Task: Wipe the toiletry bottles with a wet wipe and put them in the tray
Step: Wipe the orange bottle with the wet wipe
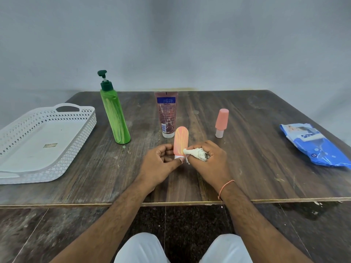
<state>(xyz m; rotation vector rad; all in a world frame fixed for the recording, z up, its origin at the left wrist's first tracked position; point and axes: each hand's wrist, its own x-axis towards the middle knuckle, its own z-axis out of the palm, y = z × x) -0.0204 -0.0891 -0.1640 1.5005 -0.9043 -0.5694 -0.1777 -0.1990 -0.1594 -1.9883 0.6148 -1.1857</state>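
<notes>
On the dark wooden bench [247, 168] I count four toiletry containers, one tray, one pack of wipes and one used wipe. The landmark is the small orange plastic bottle with a white base [181, 141], which is held upright above the near middle of the bench.

The left hand [163, 160] pinches this orange bottle at its white lower end, with the thumb in front and the fingers behind. The right hand [207, 158] is closed around one crumpled white wet wipe [195, 153], and the tip of the wipe touches the lower right side of the orange bottle.

Behind the orange bottle, and near to it, stands one brownish squeeze tube on its white cap [166, 114]. To the left of the orange bottle stands one tall green pump bottle with a dark green pump head [115, 114]. To the right and a little behind stands one small pink-capped bottle with a white body [221, 123]. Far to the left is one white perforated plastic tray with handles [83, 130]; it seems to hold only a small label or mark on its floor, though this is hard to see. Far to the right lies one blue soft pack of wet wipes [317, 147].
</notes>
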